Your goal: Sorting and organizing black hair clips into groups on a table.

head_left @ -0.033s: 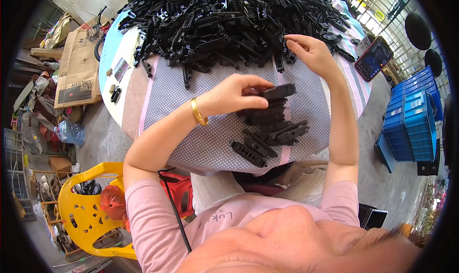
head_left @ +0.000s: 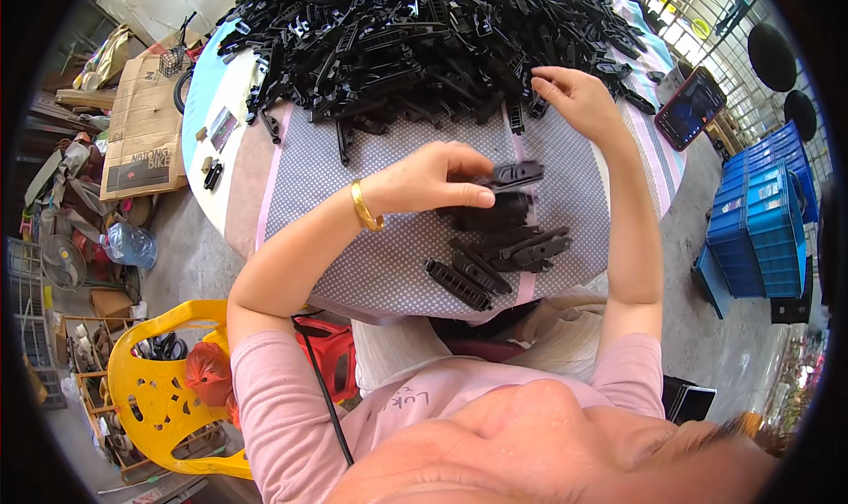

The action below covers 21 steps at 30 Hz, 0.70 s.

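My left hand (head_left: pixel 433 177), wearing a gold bracelet (head_left: pixel 367 206), pinches the left end of a ridged black plastic part (head_left: pixel 517 175) between thumb and fingers. This part is at the far end of a short row of similar black parts (head_left: pixel 508 212) that lie side by side toward me. Two more black parts (head_left: pixel 459 283) lie slantwise at the near left of the row. My right hand (head_left: pixel 572 98) is at the front edge of a large heap of black plastic parts (head_left: pixel 415 45). Its thumb and index finger are close together; whatever is between them cannot be made out.
A patterned cloth (head_left: pixel 353 239) covers the round table. On its right edge stands a phone (head_left: pixel 692 108). Blue crates (head_left: pixel 760 230) are on the floor at right. A yellow chair (head_left: pixel 132 371) and a red stool (head_left: pixel 331 354) are at left, below a cardboard sheet (head_left: pixel 146 124).
The black part at my left hand has come down flatter onto the row, and the left hand has lowered slightly. My right hand has shifted a little to the right.
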{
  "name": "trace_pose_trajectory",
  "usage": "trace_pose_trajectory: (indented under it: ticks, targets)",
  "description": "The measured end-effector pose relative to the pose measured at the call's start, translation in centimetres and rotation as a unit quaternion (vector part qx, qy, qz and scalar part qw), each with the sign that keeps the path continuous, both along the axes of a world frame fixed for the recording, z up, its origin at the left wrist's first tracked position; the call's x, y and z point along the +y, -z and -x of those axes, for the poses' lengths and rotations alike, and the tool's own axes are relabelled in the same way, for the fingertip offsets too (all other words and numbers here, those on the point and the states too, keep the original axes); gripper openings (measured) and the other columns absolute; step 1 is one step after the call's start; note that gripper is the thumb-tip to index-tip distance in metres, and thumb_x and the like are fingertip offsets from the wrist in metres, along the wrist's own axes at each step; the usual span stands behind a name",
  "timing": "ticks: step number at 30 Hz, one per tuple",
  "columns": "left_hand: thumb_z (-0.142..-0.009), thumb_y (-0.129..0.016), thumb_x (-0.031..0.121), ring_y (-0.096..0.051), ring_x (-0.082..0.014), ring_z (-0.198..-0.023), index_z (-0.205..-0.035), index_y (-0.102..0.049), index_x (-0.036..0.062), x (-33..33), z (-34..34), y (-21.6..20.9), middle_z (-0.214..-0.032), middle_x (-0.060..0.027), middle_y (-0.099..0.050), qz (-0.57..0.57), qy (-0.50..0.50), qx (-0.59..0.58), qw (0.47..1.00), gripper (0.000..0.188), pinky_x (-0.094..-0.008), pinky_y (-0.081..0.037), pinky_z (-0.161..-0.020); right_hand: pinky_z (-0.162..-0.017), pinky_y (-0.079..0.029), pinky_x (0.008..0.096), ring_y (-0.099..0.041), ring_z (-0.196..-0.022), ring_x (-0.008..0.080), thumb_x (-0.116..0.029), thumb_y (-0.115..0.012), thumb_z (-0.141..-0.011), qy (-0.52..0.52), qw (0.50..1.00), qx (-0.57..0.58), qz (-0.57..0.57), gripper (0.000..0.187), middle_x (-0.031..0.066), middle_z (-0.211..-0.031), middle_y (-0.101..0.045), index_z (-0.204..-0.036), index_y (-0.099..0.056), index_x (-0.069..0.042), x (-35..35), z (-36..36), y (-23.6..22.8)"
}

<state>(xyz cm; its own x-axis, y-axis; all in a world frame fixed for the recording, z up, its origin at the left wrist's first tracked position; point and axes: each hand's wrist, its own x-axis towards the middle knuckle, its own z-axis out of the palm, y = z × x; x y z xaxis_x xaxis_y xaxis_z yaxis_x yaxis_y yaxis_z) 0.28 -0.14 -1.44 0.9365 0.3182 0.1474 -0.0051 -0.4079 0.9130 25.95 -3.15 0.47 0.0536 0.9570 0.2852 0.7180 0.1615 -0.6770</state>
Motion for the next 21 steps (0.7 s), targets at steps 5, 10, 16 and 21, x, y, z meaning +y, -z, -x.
trace_pose_trajectory:
  ticks: [5,10,16,21]
  targets:
    - [-0.081,-0.063,0.012,-0.059,-0.0212,-0.083,-0.094,-0.066,0.0019,1.0,0.4,-1.2,-0.09,-0.0087,-0.061,-0.128,-0.208,0.043,0.969,0.017,-0.0285,-0.048,-0.077,-0.079,-0.048,0.0369,-0.062,-0.089,0.0311,-0.039,-0.064,-0.077,0.116,0.954,-0.258,0.095,0.045,0.0167,-0.097,-0.064,-0.108,-0.062,-0.006,0.0,1.0,0.6]
    - [-0.07,-0.058,0.0,-0.049,-0.0253,-0.097,-0.098,-0.063,0.005,4.0,1.1,1.1,-0.097,-0.0076,-0.056,-0.522,-0.282,0.087,0.8,0.029,-0.0329,-0.044,-0.086,-0.08,-0.048,0.0377,-0.062,-0.088,0.0316,-0.027,-0.066,-0.073,0.104,0.954,-0.271,0.076,0.037,0.0157,-0.093,-0.065,-0.102,-0.061,-0.006,-0.6,0.9,0.7]
    - [-0.07,-0.059,0.001,-0.052,-0.0244,-0.091,-0.093,-0.062,0.0054,4.0,1.0,0.9,-0.097,-0.0068,-0.06,-0.522,-0.289,0.033,0.802,0.023,-0.0317,-0.046,-0.084,-0.08,-0.048,0.0312,-0.062,-0.089,0.0229,-0.013,-0.06,-0.073,0.154,0.975,-0.157,0.034,0.035,0.0125,-0.094,-0.063,-0.108,-0.058,-0.006,-0.9,1.8,-1.0]
    - [-0.072,-0.06,0.002,-0.054,-0.0255,-0.087,-0.092,-0.062,0.0051,3.9,0.8,0.3,-0.097,-0.0069,-0.06,-0.481,-0.281,0.003,0.83,0.021,-0.0329,-0.047,-0.083,-0.077,-0.048,0.024,-0.057,-0.084,0.0109,-0.008,-0.051,-0.087,-0.12,0.983,0.126,-0.057,0.034,0.0069,-0.095,-0.062,-0.121,-0.052,-0.001,-1.0,3.2,-0.2]
